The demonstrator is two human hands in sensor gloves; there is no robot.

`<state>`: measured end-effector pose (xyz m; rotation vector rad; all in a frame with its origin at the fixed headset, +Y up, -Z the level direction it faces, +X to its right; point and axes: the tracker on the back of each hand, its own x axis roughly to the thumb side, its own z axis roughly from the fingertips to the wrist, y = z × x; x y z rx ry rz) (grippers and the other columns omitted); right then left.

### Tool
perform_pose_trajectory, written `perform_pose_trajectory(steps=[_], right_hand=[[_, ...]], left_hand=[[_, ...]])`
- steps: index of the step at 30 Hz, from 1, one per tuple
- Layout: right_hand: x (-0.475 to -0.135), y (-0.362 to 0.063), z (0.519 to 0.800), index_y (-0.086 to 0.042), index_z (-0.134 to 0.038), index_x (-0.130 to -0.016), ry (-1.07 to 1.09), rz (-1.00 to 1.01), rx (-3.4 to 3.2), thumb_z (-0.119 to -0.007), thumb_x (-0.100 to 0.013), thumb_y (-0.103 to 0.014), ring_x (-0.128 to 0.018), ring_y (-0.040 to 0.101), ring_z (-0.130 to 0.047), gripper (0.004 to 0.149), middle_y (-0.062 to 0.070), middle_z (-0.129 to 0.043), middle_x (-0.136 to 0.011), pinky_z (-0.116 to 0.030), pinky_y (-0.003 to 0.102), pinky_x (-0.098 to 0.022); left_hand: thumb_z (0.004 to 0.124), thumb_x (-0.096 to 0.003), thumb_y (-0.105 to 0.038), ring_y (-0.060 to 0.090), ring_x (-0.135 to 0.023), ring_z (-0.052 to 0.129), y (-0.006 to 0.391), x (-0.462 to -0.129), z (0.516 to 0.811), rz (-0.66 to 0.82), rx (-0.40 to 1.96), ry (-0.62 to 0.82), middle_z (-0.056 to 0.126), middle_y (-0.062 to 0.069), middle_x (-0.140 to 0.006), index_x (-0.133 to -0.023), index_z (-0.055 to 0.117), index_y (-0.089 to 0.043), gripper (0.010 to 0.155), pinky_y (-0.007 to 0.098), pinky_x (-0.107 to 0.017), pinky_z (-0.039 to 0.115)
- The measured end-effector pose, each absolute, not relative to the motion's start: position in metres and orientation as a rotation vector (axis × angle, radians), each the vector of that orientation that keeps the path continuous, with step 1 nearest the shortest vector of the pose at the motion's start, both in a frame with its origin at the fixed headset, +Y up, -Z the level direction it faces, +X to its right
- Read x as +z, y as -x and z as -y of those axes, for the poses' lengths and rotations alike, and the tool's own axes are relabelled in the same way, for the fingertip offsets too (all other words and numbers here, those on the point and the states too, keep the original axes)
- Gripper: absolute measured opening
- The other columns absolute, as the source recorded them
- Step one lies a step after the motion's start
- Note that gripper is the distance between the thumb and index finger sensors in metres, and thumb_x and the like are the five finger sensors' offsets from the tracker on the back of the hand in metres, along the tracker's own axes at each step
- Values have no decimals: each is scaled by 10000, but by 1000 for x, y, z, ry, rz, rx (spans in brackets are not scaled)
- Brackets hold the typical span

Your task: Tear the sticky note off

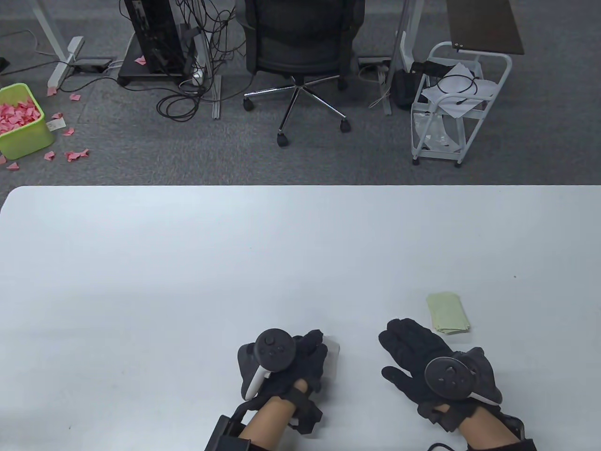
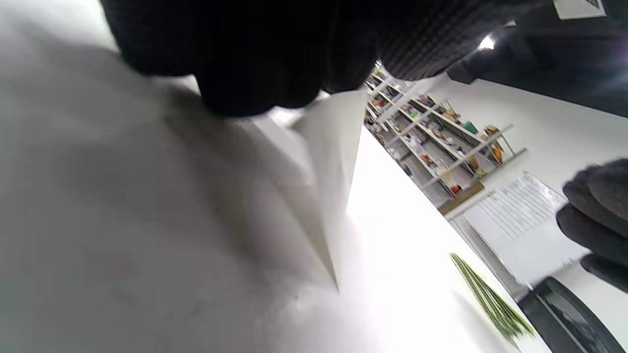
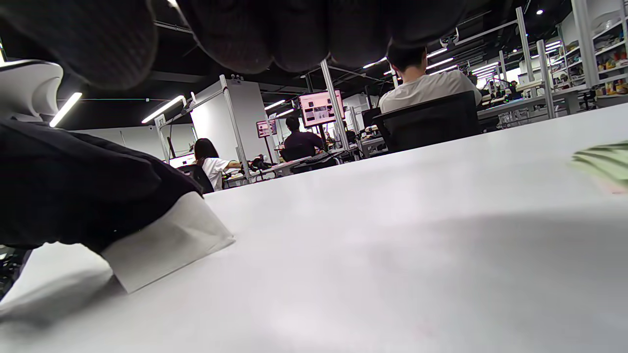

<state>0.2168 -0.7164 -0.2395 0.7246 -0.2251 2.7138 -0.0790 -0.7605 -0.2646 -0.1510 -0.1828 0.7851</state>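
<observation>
Two hands low on the white table (image 1: 188, 263): my left hand (image 1: 291, 364) grips a white paper sheet (image 1: 332, 357), my right hand (image 1: 422, 361) lies released, just beside the green sticky-note pad (image 1: 448, 313).

Left wrist view: my fingers (image 2: 255, 73) pinch the sheet (image 2: 328, 166), its corner touching the table.

Right wrist view: the pad (image 3: 606, 162) sits ahead, untouched. I judge tearing hasn't begun; next I must reach the pad and peel its top note.

No writing, brand or number could be read anywhere in the three views. The wall chart (image 2: 520, 215) in the left wrist view carried rows of lines too small to make out, and the pink-lit monitor (image 3: 321, 108) far behind the table (image 3: 392, 235) in the right wrist view showed only blurred blocks. A small white tag (image 1: 55, 125) beside the green bin (image 1: 28, 136) on the floor bore marks too tiny to tell.
</observation>
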Motion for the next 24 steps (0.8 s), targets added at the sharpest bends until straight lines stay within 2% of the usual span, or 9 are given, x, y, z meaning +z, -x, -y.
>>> perform_pose_trajectory(steps=[4,9,14,17,24], right_hand=[[-240,-217,717,-299,-597,-974,-721,224,2708,-751,-429,-612,-1004,334,-595,646,-7,-547,-1078,-568,503,-716],[-240,-217,717,-299,-597,-975,-723,213,2709,-749,-430,-614,-1003,335,-598,647,-7,-546,-1079,-570,503,-715],[-240,-216,718,-300,-593,-976,-725,193,2711,-749,-430,-614,-1003,335,-596,649,-5,-543,-1080,-569,504,-715],[-239,-215,718,-299,-591,-977,-732,194,2714,-749,-430,-615,-1005,335,-594,651,-6,-542,-1080,-569,504,-716],[-239,-214,719,-299,-587,-978,-741,183,2711,-748,-431,-615,-1005,334,-593,652,-6,-539,-1081,-567,504,-716]], left_hand=[[751,-621,-441,583,-876,664,83,-262,757,281,683,129,568,340,-1090,-1150,553,8,721,617,-605,660],[768,-602,-517,618,-905,604,97,-257,740,401,516,46,481,361,-1126,-1168,478,21,833,638,-609,649],[777,-594,-529,626,-930,557,107,-254,719,463,488,-5,440,353,-1145,-1175,471,6,847,656,-629,618],[785,-589,-530,625,-937,547,112,-245,708,530,390,-53,437,347,-1150,-1174,482,4,848,666,-634,606],[797,-580,-514,604,-932,590,125,-220,703,649,332,-154,493,327,-1142,-1161,523,1,823,661,-630,622]])
